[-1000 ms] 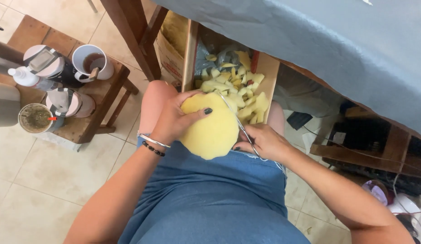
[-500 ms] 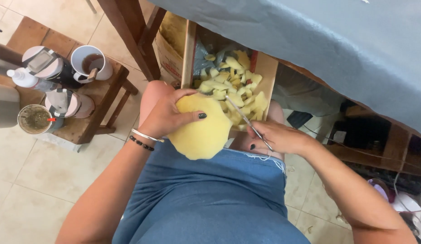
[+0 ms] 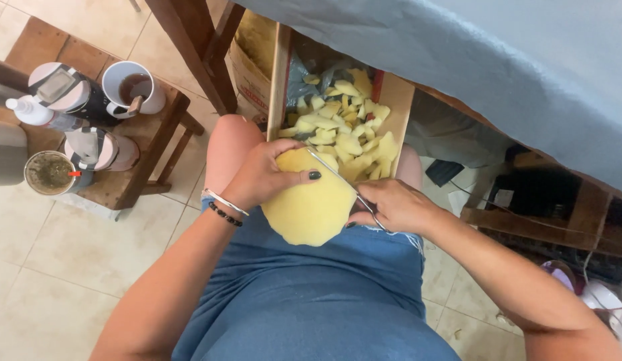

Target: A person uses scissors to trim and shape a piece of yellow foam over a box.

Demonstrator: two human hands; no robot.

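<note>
Your left hand [image 3: 261, 177] is clamped on the peeled yellow fruit [image 3: 311, 204], thumb across its top, holding it over your lap. Your right hand [image 3: 391, 204], at 3 o'clock of the fruit and touching it, is closed around a knife [image 3: 338, 179]. The blade runs from 4 o'clock up to 10 o'clock across the fruit's upper face. The fruit's long axis runs roughly 12 to 6. A wooden box [image 3: 277, 80] with cut pieces [image 3: 348, 134] sits at 12 o'clock, just beyond the fruit. The stool with cups [image 3: 134, 87] is at 9 o'clock, well apart.
</note>
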